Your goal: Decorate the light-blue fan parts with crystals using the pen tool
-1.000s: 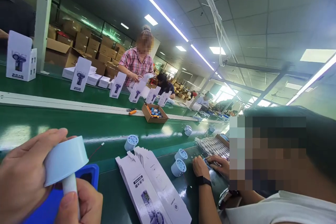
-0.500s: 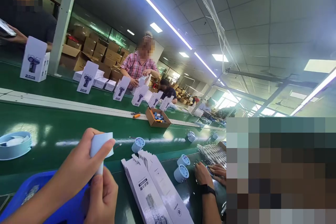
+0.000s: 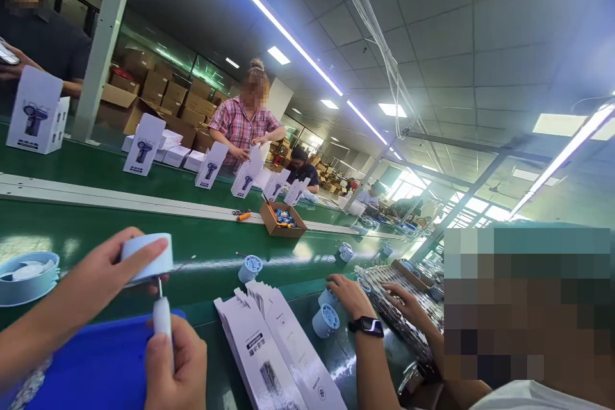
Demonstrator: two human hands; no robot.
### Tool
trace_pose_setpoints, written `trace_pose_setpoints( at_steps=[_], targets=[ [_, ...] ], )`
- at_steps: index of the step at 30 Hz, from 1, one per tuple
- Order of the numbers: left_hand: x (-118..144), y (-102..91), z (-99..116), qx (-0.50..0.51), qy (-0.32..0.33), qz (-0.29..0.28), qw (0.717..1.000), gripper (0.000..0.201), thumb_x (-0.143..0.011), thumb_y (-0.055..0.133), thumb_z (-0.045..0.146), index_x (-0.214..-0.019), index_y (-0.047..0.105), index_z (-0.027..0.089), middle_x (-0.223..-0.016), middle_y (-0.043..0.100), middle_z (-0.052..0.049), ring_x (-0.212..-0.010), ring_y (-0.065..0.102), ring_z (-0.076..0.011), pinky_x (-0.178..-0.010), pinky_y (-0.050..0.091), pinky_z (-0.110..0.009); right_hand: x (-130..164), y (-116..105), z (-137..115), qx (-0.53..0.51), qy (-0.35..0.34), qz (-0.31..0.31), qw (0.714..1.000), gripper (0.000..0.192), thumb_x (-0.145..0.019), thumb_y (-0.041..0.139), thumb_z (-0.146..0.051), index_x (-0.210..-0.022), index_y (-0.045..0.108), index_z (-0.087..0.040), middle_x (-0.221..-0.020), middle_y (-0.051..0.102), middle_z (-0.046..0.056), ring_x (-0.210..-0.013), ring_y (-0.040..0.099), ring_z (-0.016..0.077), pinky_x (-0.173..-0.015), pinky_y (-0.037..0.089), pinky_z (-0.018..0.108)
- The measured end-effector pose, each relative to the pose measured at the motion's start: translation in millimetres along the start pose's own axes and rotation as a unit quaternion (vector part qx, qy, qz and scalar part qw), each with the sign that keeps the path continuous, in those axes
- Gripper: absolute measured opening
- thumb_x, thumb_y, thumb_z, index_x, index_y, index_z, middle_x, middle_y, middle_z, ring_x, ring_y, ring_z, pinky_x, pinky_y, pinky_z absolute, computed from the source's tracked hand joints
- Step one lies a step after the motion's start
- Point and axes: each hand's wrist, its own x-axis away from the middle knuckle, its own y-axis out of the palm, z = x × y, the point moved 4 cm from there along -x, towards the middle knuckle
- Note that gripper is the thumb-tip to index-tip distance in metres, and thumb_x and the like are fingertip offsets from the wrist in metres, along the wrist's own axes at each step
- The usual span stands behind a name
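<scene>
My left hand [image 3: 98,272] grips a pale blue round fan head [image 3: 147,257] above the near edge of the green belt. My right hand [image 3: 175,368] is closed around a white handle [image 3: 162,320] just below it; a thin stem joins the handle's top to the underside of the fan head. Both hands hover over a blue tray [image 3: 96,365] at the bottom left. To the right lies a fanned stack of flat white cartons [image 3: 278,346].
Another fan head [image 3: 26,275] rides the green conveyor [image 3: 96,224] at far left, and several more [image 3: 250,267] lie further along. A co-worker's hands [image 3: 350,295] with a black watch work at my right. Printed white boxes [image 3: 144,144] stand on the far belt, with people behind.
The view swung left and back. The fan head now sits apart from the handle, with a thin stem showing between them. The co-worker's hands have shifted over the parts at the right.
</scene>
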Motion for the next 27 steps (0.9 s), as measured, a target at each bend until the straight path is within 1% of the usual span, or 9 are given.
trace_pose_setpoints(
  at_steps=[2,4,9,12,15,20,23,25,27],
  targets=[
    [-10,-22.8,-6,-0.138,-0.001,0.118,0.983,0.047,-0.066,0.058,0.065,-0.087,0.044,0.025,-0.062,0.058,0.004,-0.063,0.061,-0.0205,-0.060,0.049,-0.031,-2,-25,-11,0.026,0.005,0.007,1.000,0.031,-0.091,0.054,-0.042,-0.109,0.061,-0.018,-0.106,0.062,0.004,-0.089,0.062,0.0195,-0.075,0.053,0.034],
    [-21,-37.1,-16,-0.276,0.019,0.183,0.944,0.052,-0.063,0.061,0.063,-0.093,0.041,0.026,-0.064,0.056,0.005,-0.061,0.059,-0.0209,-0.057,0.046,-0.030,-12,-68,-21,0.036,0.005,0.022,0.999,0.031,-0.091,0.057,-0.037,-0.115,0.058,-0.018,-0.115,0.059,0.005,-0.097,0.061,0.0215,-0.081,0.053,0.039],
    [-45,-40.5,-64,-0.444,0.139,0.080,0.882,0.035,-0.069,0.052,0.049,-0.097,0.058,0.029,-0.101,0.064,-0.004,-0.095,0.057,-0.0301,-0.079,0.048,-0.041,-51,-210,-28,0.058,0.005,0.087,0.994,0.019,-0.092,0.055,-0.035,-0.102,0.063,-0.022,-0.105,0.063,0.003,-0.087,0.063,0.0160,-0.073,0.053,0.028],
    [-52,-38.6,-90,-0.452,0.158,0.021,0.877,0.035,-0.070,0.051,0.043,-0.102,0.066,0.039,-0.118,0.063,0.002,-0.114,0.051,-0.0326,-0.092,0.044,-0.045,-59,-254,-24,0.066,0.003,0.117,0.991,0.021,-0.093,0.055,-0.036,-0.083,0.064,-0.020,-0.081,0.064,-0.001,-0.067,0.061,0.0103,-0.060,0.051,0.022],
    [-54,-33.6,-97,-0.424,0.160,-0.056,0.890,0.041,-0.075,0.047,0.038,-0.113,0.063,0.042,-0.131,0.057,0.006,-0.127,0.044,-0.0270,-0.102,0.038,-0.041,-52,-227,-10,0.063,0.010,0.119,0.991,0.020,-0.093,0.054,-0.036,-0.097,0.064,-0.019,-0.096,0.065,0.002,-0.079,0.063,0.0134,-0.068,0.054,0.027],
    [-52,-44.4,-73,-0.471,0.170,-0.079,0.862,0.060,-0.068,0.055,0.035,-0.128,0.055,0.034,-0.145,0.043,-0.001,-0.133,0.037,-0.0296,-0.107,0.032,-0.043,-26,-84,20,0.031,0.029,0.052,0.998,0.030,-0.091,0.057,-0.036,-0.116,0.058,-0.019,-0.117,0.059,0.006,-0.098,0.061,0.0207,-0.082,0.053,0.038],
    [-50,-65.9,-62,-0.520,0.153,-0.016,0.840,0.058,-0.072,0.051,0.034,-0.129,0.055,0.027,-0.144,0.043,-0.007,-0.133,0.036,-0.0287,-0.109,0.030,-0.043,-6,-15,30,-0.002,0.031,-0.008,0.999,0.033,-0.091,0.053,-0.043,-0.109,0.062,-0.017,-0.106,0.064,0.005,-0.090,0.062,0.0198,-0.077,0.052,0.032],
    [-48,-84.3,-63,-0.557,0.082,0.047,0.825,0.057,-0.074,0.051,0.038,-0.130,0.054,0.026,-0.147,0.038,-0.010,-0.136,0.030,-0.0337,-0.107,0.029,-0.050,4,5,32,-0.030,0.029,0.003,0.999,0.041,-0.091,0.048,-0.050,-0.107,0.064,-0.016,-0.094,0.067,0.005,-0.081,0.062,0.0191,-0.069,0.049,0.027],
    [-46,-96.4,-73,-0.547,-0.012,0.039,0.836,0.057,-0.078,0.048,0.047,-0.131,0.052,0.026,-0.140,0.046,-0.013,-0.131,0.037,-0.0367,-0.103,0.032,-0.054,8,10,35,-0.058,0.046,0.041,0.996,0.049,-0.089,0.046,-0.054,-0.115,0.060,-0.015,-0.075,0.066,0.003,-0.063,0.058,0.0158,-0.056,0.044,0.025]
  ],
)
